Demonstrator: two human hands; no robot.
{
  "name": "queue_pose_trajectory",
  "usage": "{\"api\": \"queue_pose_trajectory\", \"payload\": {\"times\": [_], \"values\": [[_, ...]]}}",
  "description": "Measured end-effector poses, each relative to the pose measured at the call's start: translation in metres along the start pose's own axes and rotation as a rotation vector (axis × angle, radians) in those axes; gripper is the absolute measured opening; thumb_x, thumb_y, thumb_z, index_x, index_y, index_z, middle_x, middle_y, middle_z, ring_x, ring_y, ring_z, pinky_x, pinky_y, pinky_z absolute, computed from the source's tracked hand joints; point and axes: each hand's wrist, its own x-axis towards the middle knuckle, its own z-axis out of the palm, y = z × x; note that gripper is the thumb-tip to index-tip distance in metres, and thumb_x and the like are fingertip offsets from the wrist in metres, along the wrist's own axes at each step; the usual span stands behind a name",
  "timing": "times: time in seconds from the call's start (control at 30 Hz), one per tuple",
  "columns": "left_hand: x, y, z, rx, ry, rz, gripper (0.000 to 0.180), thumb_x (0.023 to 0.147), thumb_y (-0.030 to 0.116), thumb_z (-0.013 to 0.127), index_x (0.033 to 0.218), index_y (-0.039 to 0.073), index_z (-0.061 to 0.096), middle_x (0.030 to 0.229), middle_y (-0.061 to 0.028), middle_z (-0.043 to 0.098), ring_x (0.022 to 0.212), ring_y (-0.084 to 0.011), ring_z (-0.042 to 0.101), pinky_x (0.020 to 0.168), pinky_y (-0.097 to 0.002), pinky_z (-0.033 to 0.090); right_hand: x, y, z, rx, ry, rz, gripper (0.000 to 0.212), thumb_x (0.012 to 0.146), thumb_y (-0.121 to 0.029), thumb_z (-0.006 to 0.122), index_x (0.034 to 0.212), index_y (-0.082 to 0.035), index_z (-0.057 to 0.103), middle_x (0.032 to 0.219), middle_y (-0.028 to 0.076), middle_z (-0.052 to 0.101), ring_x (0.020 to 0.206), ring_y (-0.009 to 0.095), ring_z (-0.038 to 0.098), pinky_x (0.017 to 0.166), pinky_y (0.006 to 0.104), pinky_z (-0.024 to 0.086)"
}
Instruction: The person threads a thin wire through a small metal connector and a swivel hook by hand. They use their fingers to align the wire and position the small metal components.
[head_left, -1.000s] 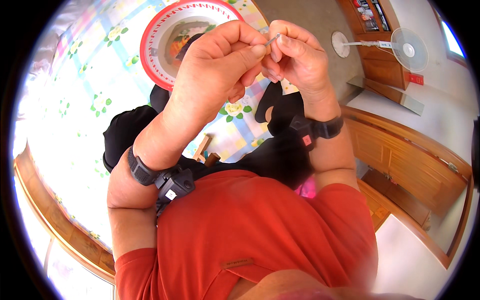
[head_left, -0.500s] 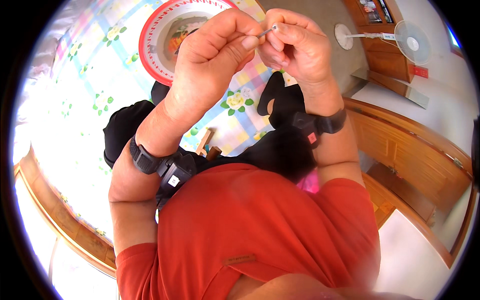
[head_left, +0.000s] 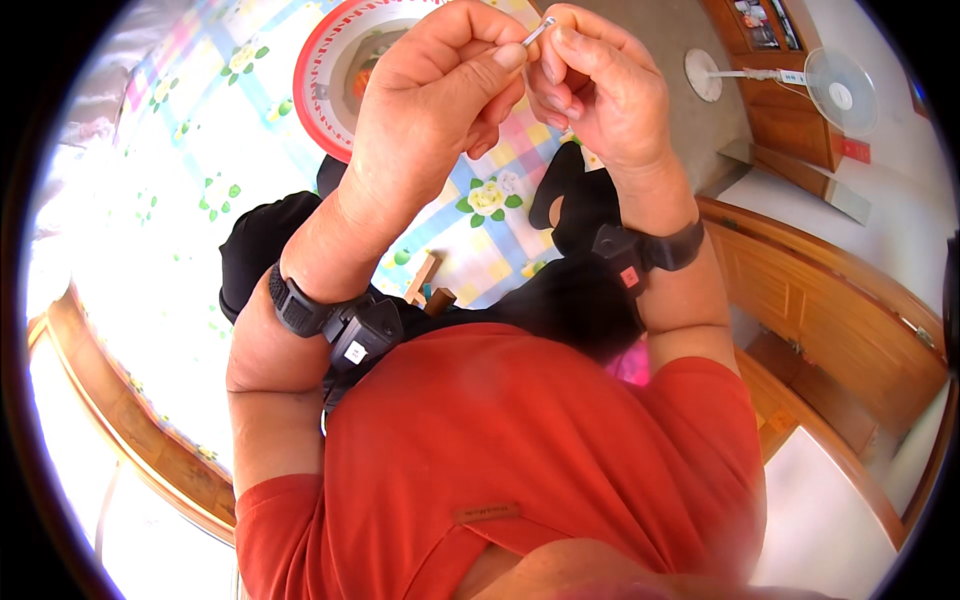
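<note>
A thin silvery metal rod (head_left: 539, 31) slants between my two hands at the top of the view; its exact kind is too small to tell. Thumb and bent forefinger of my left hand (head_left: 425, 100) pinch its lower end. My right hand (head_left: 615, 95) has its thumb and fingers curled together at the rod's upper end, touching it. Behind my left hand sits a white basin (head_left: 318, 95) with a red rim, partly hidden, with something orange inside.
The basin rests on a flowered, checked cloth (head_left: 235, 130). Small wooden pieces (head_left: 425, 275) lie by my black-clad legs. A white standing fan (head_left: 840, 92) and wooden cabinet panels (head_left: 830, 310) are at the right.
The rod points more steeply upward and more of it shows between my fingertips. The whole scene has shifted slightly right in the view.
</note>
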Motion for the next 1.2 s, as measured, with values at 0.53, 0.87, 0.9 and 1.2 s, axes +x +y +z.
{"api": "queue_pose_trajectory", "payload": {"times": [0.53, 0.87, 0.9, 1.2], "values": [[-0.001, 0.004, 0.001, 0.053, -0.074, -0.051, 0.012, 0.096, 0.01, 0.048, 0.099, 0.002, 0.057, 0.063, 0.0016, 0.048, 0.046, -0.0037, 0.036, 0.042, -0.02, 0.027, -0.005, -0.004, 0.007, -0.151, 0.166, -0.127, 0.009, 0.093, -0.01, 0.054, 0.094, -0.002, 0.058, 0.074, 0.003, 0.061, 0.058, 0.008, 0.053, 0.055, 0.0193, 0.042], [-0.001, 0.001, -0.001, -0.056, -0.171, -0.065, 0.011, 0.096, 0.01, 0.048, 0.1, 0.003, 0.055, 0.063, 0.0044, 0.043, 0.049, -0.0035, 0.031, 0.044, -0.0205, 0.023, -0.008, -0.009, 0.004, -0.121, 0.095, -0.119, 0.008, 0.09, -0.01, 0.057, 0.087, -0.002, 0.057, 0.063, 0.002, 0.053, 0.051, 0.009, 0.047, 0.048, 0.0228, 0.039], [-0.001, -0.001, -0.001, -0.075, -0.183, -0.053, 0.011, 0.096, 0.01, 0.048, 0.1, 0.003, 0.055, 0.064, 0.0046, 0.043, 0.05, -0.0036, 0.031, 0.044, -0.0205, 0.023, -0.007, -0.009, 0.004, -0.064, 0.037, -0.121, 0.009, 0.09, -0.011, 0.057, 0.086, -0.002, 0.057, 0.061, 0.002, 0.051, 0.049, 0.009, 0.045, 0.046, 0.0234, 0.039], [0.005, -0.016, -0.002, 0.526, -0.036, 0.486, 0.004, 0.093, 0.0, 0.052, 0.095, 0.001, 0.056, 0.072, 0.0013, 0.056, 0.062, -0.0063, 0.044, 0.056, -0.0208, 0.04, -0.005, -0.003, 0.006, 0.358, -0.061, 0.016, 0.022, 0.093, -0.017, 0.047, 0.079, -0.002, 0.054, 0.06, 0.0, 0.043, 0.048, 0.009, 0.04, 0.045, 0.0234, 0.033]]}}
